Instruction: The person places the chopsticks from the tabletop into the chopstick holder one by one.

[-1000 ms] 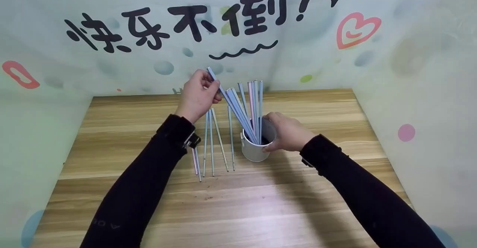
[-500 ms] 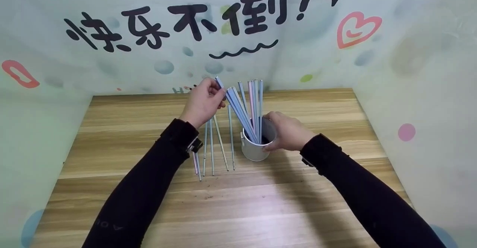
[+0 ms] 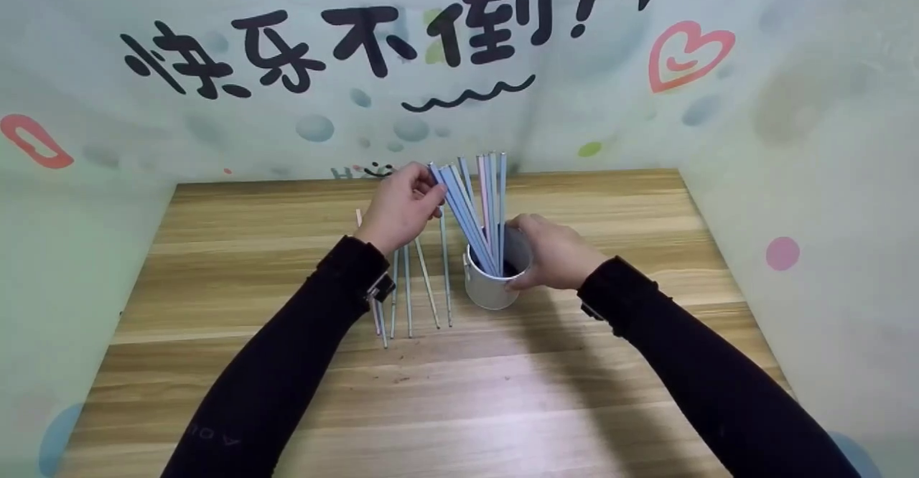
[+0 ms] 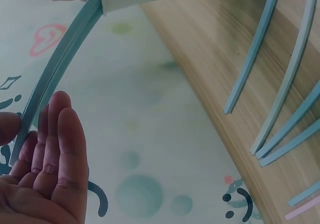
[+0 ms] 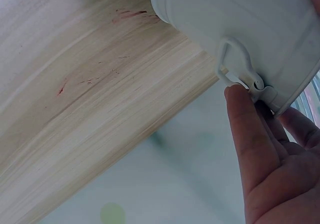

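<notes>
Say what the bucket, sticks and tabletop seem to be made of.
Bucket: likely painted metal, matte white; bent-wire-like loop on its wall.
Sticks: perhaps plastic or painted wood, smooth pastel; flat, evenly coloured faces.
Tabletop: wood or wood-look laminate, satin; grain, soft glare.

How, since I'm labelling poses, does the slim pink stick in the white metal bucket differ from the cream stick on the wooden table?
The pink stick stands in the bucket; the cream stick lies on the table. The pink stick's lower end is hidden; the cream stick's shows. Both are slim.
</notes>
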Demonstrator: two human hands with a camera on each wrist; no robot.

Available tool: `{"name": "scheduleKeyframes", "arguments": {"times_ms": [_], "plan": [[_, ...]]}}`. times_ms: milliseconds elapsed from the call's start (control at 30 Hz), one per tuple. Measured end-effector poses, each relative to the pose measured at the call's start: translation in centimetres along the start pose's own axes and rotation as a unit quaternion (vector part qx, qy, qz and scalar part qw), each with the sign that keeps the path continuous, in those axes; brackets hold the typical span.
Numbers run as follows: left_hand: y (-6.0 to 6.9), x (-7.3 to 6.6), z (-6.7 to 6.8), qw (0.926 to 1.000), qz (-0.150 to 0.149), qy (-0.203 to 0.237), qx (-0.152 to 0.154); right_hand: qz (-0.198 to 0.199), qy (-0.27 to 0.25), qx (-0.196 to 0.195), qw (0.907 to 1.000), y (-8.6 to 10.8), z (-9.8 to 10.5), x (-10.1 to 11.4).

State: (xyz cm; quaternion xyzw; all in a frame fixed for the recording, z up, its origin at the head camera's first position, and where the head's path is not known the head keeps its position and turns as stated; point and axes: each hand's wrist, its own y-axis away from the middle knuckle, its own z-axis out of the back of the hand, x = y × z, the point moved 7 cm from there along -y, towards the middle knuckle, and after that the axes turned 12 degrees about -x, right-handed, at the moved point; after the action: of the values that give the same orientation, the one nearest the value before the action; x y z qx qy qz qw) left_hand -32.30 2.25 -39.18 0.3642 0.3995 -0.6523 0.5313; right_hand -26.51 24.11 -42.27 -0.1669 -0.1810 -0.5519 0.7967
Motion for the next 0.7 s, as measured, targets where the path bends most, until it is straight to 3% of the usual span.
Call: {"name": "scheduleKeyframes", "arguments": {"times_ms": [467,700], "plan": [[0.53,0.23,-0.81,0.9994,0.007,-0.017,0.029,-0.001,-0.001,-0.001,1.0000,-0.01,0.09,0.11],[0.85,0.35,-0.14,0.9995,0.008,-0.008,0.029,0.002,0.002,-0.002,1.0000,-0.06,-0.01,0.21]]}}
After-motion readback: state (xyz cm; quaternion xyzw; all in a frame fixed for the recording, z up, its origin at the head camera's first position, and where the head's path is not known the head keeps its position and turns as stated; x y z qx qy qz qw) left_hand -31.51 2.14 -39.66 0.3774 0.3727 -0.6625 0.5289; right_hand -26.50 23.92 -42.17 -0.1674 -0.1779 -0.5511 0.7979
